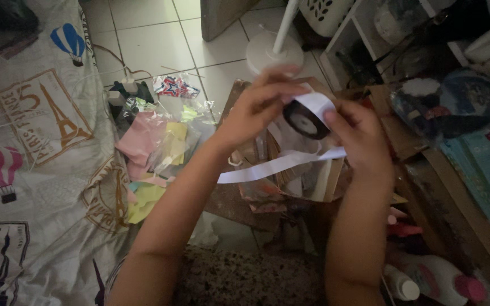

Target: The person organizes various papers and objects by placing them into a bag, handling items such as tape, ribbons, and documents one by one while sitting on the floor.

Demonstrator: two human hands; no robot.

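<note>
Both my hands are raised together over an open cardboard box. My left hand and my right hand hold a dark roll of tape between them. A white paper strip wraps over the roll and trails down to the left below my hands. The fingers of each hand pinch the roll and strip, and the picture is dim and slightly blurred.
A printed bedsheet lies at the left. Clear bags of coloured paper sit on the tiled floor. A white fan base stands behind. Cluttered shelves and bottles are at the right.
</note>
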